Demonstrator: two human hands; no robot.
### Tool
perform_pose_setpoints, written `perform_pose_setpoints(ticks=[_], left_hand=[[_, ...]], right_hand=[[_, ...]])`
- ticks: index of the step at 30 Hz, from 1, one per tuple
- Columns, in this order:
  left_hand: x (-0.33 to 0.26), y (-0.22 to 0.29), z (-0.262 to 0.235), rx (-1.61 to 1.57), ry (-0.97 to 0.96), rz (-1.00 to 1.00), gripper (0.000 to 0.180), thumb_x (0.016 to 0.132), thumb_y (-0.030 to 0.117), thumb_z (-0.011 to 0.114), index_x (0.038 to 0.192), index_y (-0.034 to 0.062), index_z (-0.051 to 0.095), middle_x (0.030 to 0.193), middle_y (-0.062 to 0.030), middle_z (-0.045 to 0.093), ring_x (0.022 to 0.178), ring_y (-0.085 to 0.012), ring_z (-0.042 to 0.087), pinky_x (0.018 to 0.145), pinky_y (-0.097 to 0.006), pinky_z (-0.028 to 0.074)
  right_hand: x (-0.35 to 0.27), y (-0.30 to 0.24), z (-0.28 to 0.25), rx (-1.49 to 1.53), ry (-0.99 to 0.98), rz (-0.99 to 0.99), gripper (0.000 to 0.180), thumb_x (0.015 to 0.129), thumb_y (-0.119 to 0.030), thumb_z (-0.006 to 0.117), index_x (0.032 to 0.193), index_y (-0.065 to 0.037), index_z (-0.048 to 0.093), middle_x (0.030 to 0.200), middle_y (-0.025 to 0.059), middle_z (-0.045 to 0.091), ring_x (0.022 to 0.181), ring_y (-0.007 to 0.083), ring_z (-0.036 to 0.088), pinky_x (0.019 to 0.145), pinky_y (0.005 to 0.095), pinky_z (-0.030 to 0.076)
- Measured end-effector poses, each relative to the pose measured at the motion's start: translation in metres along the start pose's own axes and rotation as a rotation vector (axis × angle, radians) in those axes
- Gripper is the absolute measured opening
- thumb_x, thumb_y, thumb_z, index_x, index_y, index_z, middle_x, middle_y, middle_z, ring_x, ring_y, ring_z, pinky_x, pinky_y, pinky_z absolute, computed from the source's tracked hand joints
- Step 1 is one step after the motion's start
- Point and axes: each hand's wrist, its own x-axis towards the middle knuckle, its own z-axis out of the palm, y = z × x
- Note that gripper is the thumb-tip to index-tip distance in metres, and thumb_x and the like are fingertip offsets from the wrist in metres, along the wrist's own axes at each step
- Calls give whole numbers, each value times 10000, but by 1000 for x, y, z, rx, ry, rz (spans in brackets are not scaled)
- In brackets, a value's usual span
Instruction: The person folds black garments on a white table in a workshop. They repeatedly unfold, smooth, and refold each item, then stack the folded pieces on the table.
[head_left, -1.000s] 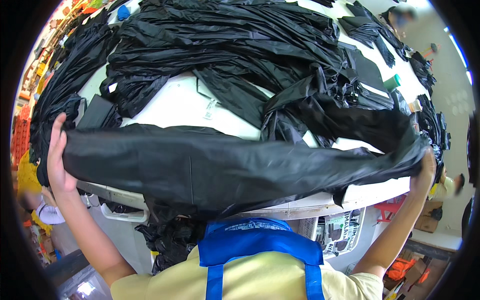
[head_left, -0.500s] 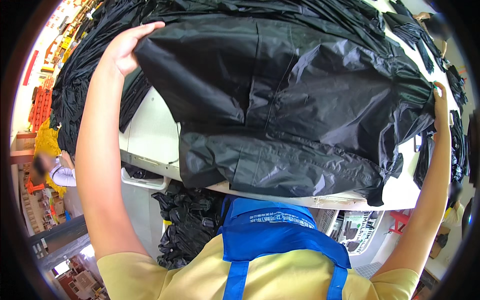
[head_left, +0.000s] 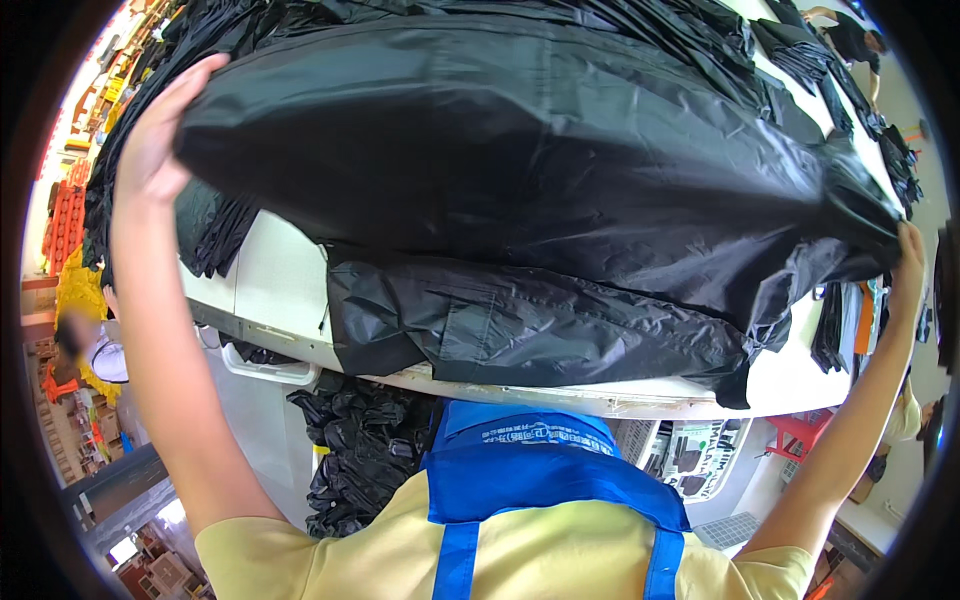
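A large black shiny garment [head_left: 520,190] is spread wide in the air over a white table [head_left: 270,270]. My left hand [head_left: 160,130] grips its upper left edge, arm raised high. My right hand [head_left: 908,265] holds its right end at the far right. The lower part of the garment hangs over the table's front edge. Below it I see my yellow shirt and blue apron [head_left: 530,480].
More black garments [head_left: 800,60] are piled across the back of the table. A heap of black fabric [head_left: 360,450] lies under the table by a white bin [head_left: 270,370]. Another person [head_left: 850,30] stands at the far right top. Red and yellow goods [head_left: 70,230] line the left.
Both my arms have lifted the garment higher and farther over the table; it now fills most of the view and hides the pile behind.
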Motion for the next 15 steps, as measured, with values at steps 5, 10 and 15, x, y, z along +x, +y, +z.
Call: perform_pose_setpoints(ticks=[5,10,15], left_hand=[[-96,31,-33,-52,309,246,447,987,198,460,1391,17,400,1275,-119,550,1191,-186,520,1049,-362,382],[-160,21,-76,-19,324,303,381,980,187,468,1332,43,471,1210,-91,592,1095,-187,577,983,-357,441],[-13,3,-22,291,90,117,336,914,172,590,1210,14,576,1181,-61,605,1102,-145,536,976,-313,400]], right_hand=[[-85,-7,-95,531,64,21,306,972,-213,524,1203,-17,570,1201,84,588,1097,174,570,980,328,427],[-149,-9,-92,717,-69,196,362,984,-214,457,1252,16,535,1264,110,564,1167,201,533,1025,336,388],[-65,-46,16,398,-228,237,384,900,-218,595,1212,6,586,1177,84,607,1107,158,542,988,292,388]])
